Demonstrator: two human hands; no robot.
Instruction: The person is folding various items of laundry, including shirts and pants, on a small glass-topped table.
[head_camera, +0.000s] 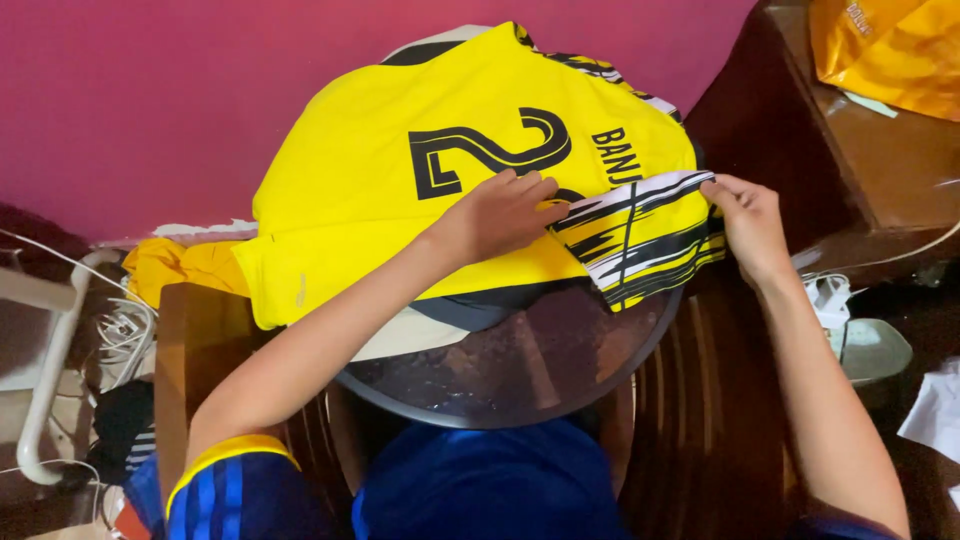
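A yellow jersey (380, 200) with black printing on its back lies spread over a round dark worktop (520, 370), its body reaching toward the pink wall (150, 100) and its hem hanging off the worktop's left edge. The left hand (500, 212) rests flat on the jersey near its middle, fingers stretched out and pressing down just where the striped sleeve (640, 235) has been turned over onto the yellow cloth; its fingertips touch the sleeve's inner edge. The right hand (750, 225) is at the outer edge of that same sleeve, fingers curled and pinching the black, white and yellow striped fabric at the worktop's right rim. The sleeve thus lies between the two hands, folded inward. More garments sit under the jersey, a pale one and a dark one showing at the near edge. An orange-yellow cloth (170, 268) is bunched just left of the jersey. To the right stands a brown wooden cabinet (880, 170) with a yellow plastic bag (890, 50) on top. White cables (120, 325) lie on the floor at the left.
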